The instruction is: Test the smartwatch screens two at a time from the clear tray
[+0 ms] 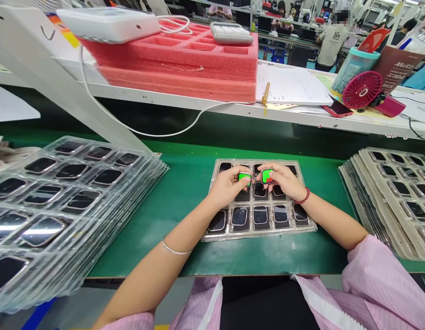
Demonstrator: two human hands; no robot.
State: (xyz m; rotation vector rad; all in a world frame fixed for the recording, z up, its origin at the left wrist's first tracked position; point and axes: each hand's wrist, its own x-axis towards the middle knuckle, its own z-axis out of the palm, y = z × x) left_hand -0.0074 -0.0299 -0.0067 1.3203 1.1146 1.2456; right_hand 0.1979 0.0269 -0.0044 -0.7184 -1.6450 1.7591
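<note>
My left hand pinches a smartwatch body whose lit screen is mostly green, with the thumb over its lower edge. In my right hand is a second smartwatch body, its screen green with a red patch and the thumb on its face. Both hands are closed and held side by side above a clear plastic tray. Several dark-screened watch bodies sit in the tray's compartments, such as the watch in the front row. My hands hide part of the back rows.
A tall stack of filled clear trays stands at left, another stack at right. Above the green mat runs a white shelf holding red foam, papers, a pink fan and a phone. A white cable hangs below it.
</note>
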